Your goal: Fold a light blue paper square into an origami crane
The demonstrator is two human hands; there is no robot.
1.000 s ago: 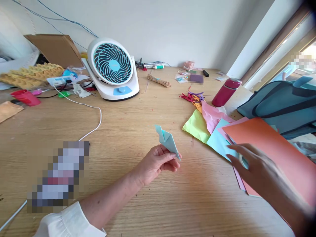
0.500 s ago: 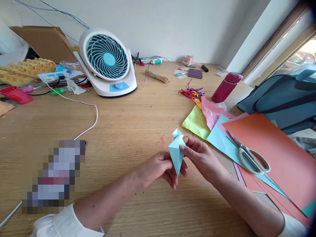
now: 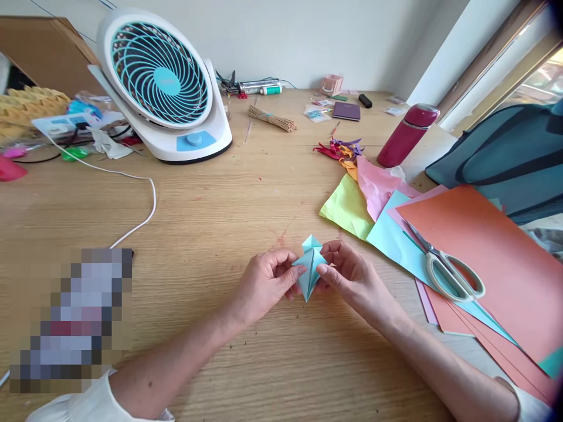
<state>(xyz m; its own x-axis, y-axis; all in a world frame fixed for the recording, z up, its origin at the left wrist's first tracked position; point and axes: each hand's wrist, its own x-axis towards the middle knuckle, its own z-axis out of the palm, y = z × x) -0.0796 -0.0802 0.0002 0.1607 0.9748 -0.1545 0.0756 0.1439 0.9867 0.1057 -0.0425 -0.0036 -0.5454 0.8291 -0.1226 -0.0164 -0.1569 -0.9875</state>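
Note:
A light blue folded paper (image 3: pixel 309 264), kite-shaped with a small pointed flap at its top, is held between both hands above the wooden table. My left hand (image 3: pixel 277 272) pinches its left corner, thumb on the near face. On the opposite edge, my right hand (image 3: pixel 347 269) grips it the same way, thumb in front and fingers curled behind. A crease runs down the middle of the paper to its lower tip. Some fingertips are hidden behind it.
Coloured paper sheets (image 3: pixel 492 246) lie at the right with scissors (image 3: pixel 453 272) on top. Beside them are crumpled yellow-green paper (image 3: pixel 349 208), a red bottle (image 3: pixel 407 135) and a blue bag (image 3: pixel 497 155). A fan (image 3: pixel 167 82) stands at the back left; a blurred-out object (image 3: pixel 77 316) lies front left.
My left hand has shifted from beneath the paper to its left edge. The paper is tilted differently and shows its central crease. The view has moved slightly.

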